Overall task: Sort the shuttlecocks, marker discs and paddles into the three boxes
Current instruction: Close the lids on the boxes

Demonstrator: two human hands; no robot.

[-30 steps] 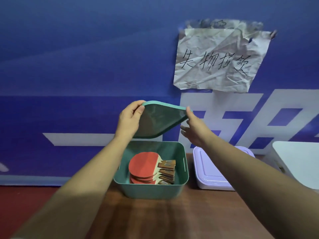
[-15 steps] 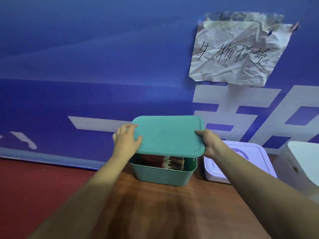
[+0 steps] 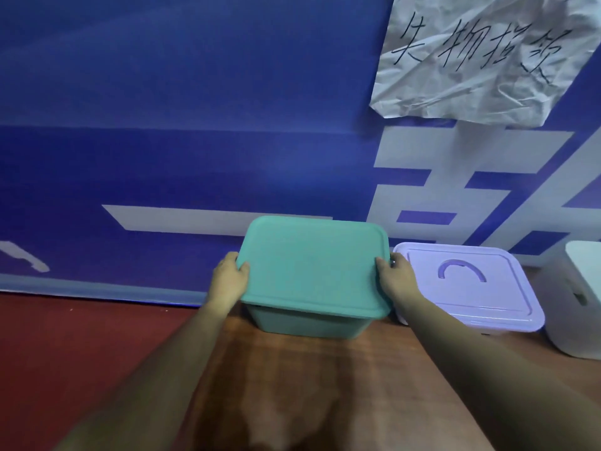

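Observation:
A teal box (image 3: 312,325) stands on the wooden table (image 3: 325,385) against the blue wall. Its teal lid (image 3: 313,266) lies flat over the box and hides the paddles inside. My left hand (image 3: 227,281) grips the lid's left edge with the thumb on top. My right hand (image 3: 395,278) grips the lid's right edge the same way. To the right stands a lilac box (image 3: 471,297) with its lid on and a curved handle recess. A white box (image 3: 575,304) sits at the far right, partly cut off.
The blue banner wall (image 3: 195,141) rises directly behind the boxes, with a crumpled handwritten paper (image 3: 481,56) taped high on the right. A red floor (image 3: 81,353) lies left of the table's edge. Bare wood stretches between me and the boxes.
Both hands brought the lid down from a tilted, raised position onto the teal box. The paddles, visible before, are now covered.

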